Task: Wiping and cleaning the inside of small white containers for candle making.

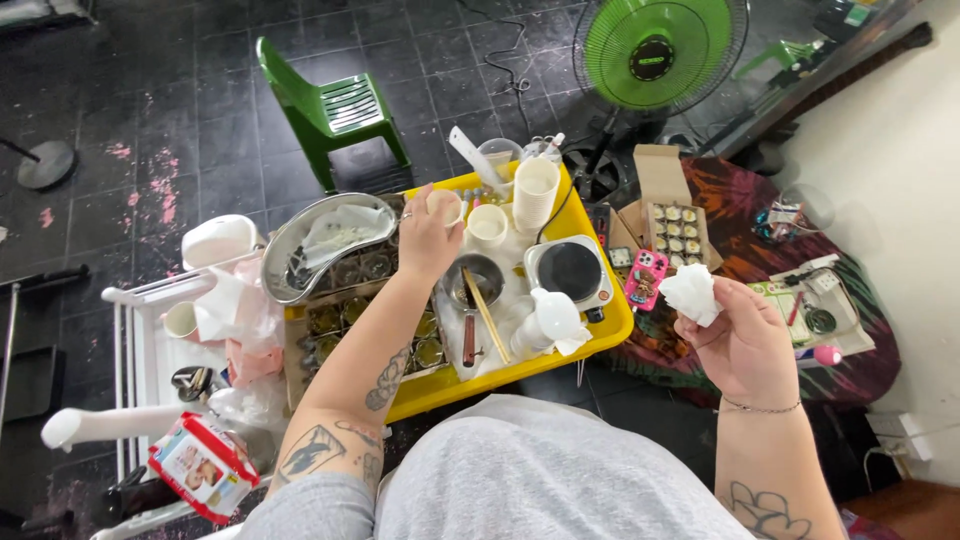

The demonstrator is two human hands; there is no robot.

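My left hand reaches over the yellow tray and grips a small white cup near its far side. Out to the right, away from the tray, my right hand is raised and holds a crumpled white tissue. Next to the held cup stand another white cup and a tall stack of white cups. A small metal pot with a wooden stick across it sits just right of my left wrist. Several small glass jars fill the tray's left half.
A small electric hot plate sits on the tray's right. A kidney-shaped metal basin rests at the left. A cardboard box of small jars, a pink phone, a green fan and a green chair surround the area.
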